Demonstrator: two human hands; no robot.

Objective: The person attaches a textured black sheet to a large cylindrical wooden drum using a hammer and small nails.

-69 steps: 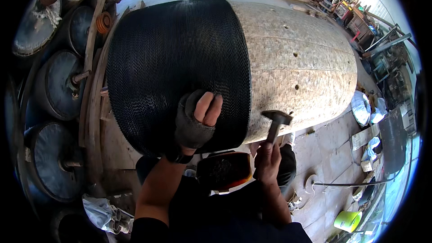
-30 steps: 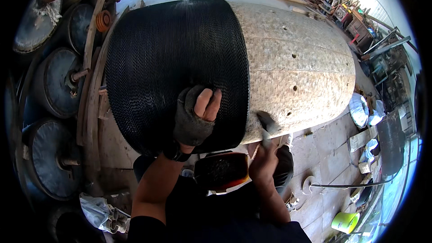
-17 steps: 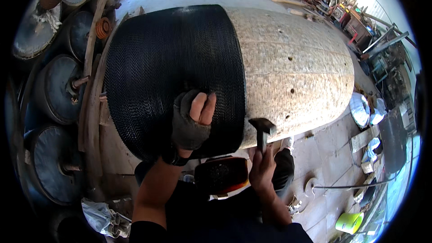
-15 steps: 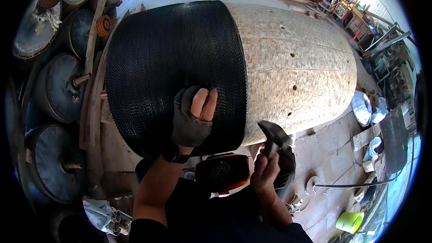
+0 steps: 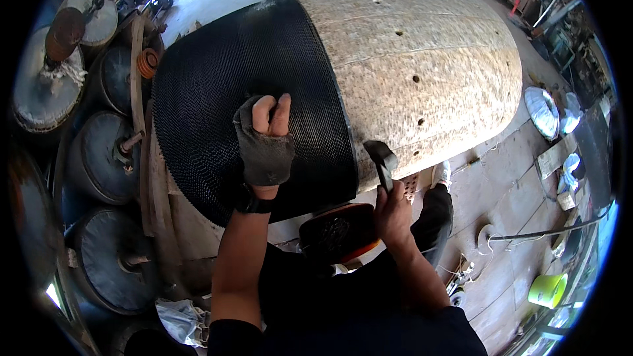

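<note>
A large drum lies on its side before me. Its left part is wrapped in a black sheet with fine ridges [image 5: 217, 86], and its right part is a pale, mottled surface [image 5: 455, 66] with small holes. My left hand [image 5: 267, 145], in a dark fingerless glove, rests against the black sheet with its fingers bent. Whatever its fingertips may pinch is hidden. My right hand [image 5: 394, 214] grips a hammer [image 5: 382, 161] by the handle, its head over the pale surface just right of the sheet's edge. Below the drum, close to my body, sits a dark tray [image 5: 316, 240] holding small bits.
Several dark rollers with shafts [image 5: 109, 260] line the left side, beside wooden planks [image 5: 146, 188]. On the floor at right are a yellow-green bucket [image 5: 547, 290], a cable [image 5: 541, 233] and white bundles [image 5: 542, 112]. A cloth bag [image 5: 183, 322] lies at lower left.
The hammer has come up and left, from below the drum to over its pale surface. My left hand stays bent against the black sheet. The whole view has shifted and tilted.
</note>
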